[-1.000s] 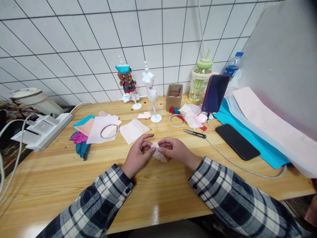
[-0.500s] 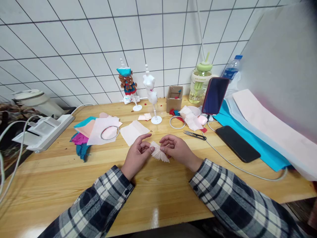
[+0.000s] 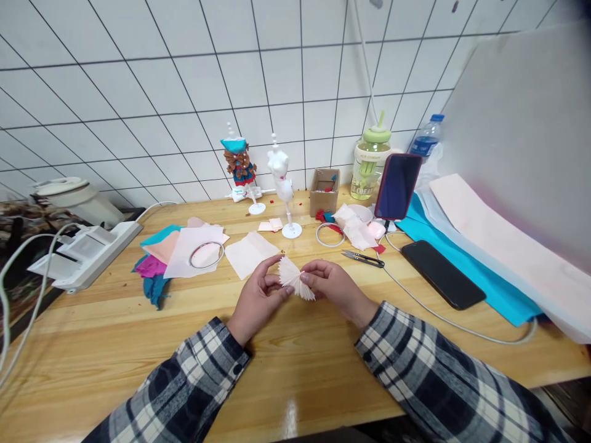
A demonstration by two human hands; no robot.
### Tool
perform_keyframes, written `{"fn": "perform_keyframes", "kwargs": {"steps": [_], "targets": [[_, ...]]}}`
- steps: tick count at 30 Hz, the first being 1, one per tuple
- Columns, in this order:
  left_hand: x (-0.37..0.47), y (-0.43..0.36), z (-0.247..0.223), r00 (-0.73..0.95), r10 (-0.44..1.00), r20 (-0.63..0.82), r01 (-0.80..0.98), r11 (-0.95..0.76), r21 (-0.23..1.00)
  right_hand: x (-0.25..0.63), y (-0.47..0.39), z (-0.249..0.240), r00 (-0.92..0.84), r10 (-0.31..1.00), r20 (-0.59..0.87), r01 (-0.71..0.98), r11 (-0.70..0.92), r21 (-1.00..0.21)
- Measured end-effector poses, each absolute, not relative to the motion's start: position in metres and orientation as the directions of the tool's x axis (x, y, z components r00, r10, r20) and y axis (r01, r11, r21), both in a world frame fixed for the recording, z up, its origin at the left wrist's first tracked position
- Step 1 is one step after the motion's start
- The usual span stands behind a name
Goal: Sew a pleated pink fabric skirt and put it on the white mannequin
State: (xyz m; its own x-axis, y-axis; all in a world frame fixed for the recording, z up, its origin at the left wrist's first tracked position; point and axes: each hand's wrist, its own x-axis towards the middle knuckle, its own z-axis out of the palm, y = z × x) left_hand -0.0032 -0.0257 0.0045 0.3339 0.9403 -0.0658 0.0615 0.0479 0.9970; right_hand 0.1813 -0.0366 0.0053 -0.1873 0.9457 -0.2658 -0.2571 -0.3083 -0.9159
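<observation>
A small pleated piece of pale pink paper [image 3: 295, 279], fanned out at both ends, is held above the wooden table. My left hand [image 3: 262, 295] pinches its left side between thumb and fingers. At its narrow middle, on the right, the fingertips of my right hand [image 3: 336, 288] are closed on it. Just behind my left hand lies a flat pale pink sheet [image 3: 249, 251]. A bare white mannequin [image 3: 282, 178] stands beyond the hands, and a dressed mannequin [image 3: 239, 161] is to its left.
Black thread snips [image 3: 364, 258], a metal ring [image 3: 330, 234] and a black phone [image 3: 442, 274] lie on the right. Coloured papers [image 3: 159, 243] are at the left, near a power strip [image 3: 95, 255]. A cardboard box [image 3: 324, 194] and a green-lidded bottle [image 3: 370, 165] stand at the back.
The pleated paper has spread wider, with its upper left fan now more open and facing the camera. The whole view has shifted slightly, and objects sit a little lower in the picture.
</observation>
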Motion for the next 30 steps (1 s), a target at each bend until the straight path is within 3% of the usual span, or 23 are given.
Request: {"fn": "perform_keyframes", "kwargs": {"steps": [3,8,10,15,19,23,30], "targets": [[-0.0043,-0.0264,0.0047,0.386,0.923,-0.010,0.019,0.003,1.000,0.1809,-0.0361,0.0028,-0.177,0.954,-0.242,-0.206,-0.276,-0.939],[-0.0055,-0.0264,0.0079,0.325,0.945,0.024,-0.045,-0.010,0.999,0.1826,-0.0370,0.0050,-0.175,0.984,-0.037,0.198,-0.002,-0.980],[-0.0052,-0.0258,0.0081,0.269,0.963,-0.017,-0.029,0.026,0.999,0.1827,-0.0380,0.0061,-0.179,0.984,0.006,0.261,0.054,-0.964],[-0.0051,-0.0246,0.0051,0.345,0.925,-0.160,-0.157,0.225,0.962,0.1826,-0.0388,0.0065,-0.176,0.983,0.046,0.191,0.080,-0.978],[-0.0075,-0.0233,0.0059,0.429,0.877,-0.216,-0.246,0.344,0.906,0.1843,-0.0367,0.0057,-0.272,0.962,-0.037,-0.006,-0.040,-0.999],[-0.0076,-0.0220,0.0067,0.394,0.892,-0.221,-0.256,0.338,0.906,0.1853,-0.0345,0.0043,-0.266,0.959,-0.094,-0.082,-0.120,-0.989],[-0.0044,-0.0225,0.0014,0.289,0.944,-0.161,-0.254,0.237,0.938,0.1796,-0.0361,-0.0028,-0.190,0.982,-0.012,0.025,-0.007,-1.000]]}}
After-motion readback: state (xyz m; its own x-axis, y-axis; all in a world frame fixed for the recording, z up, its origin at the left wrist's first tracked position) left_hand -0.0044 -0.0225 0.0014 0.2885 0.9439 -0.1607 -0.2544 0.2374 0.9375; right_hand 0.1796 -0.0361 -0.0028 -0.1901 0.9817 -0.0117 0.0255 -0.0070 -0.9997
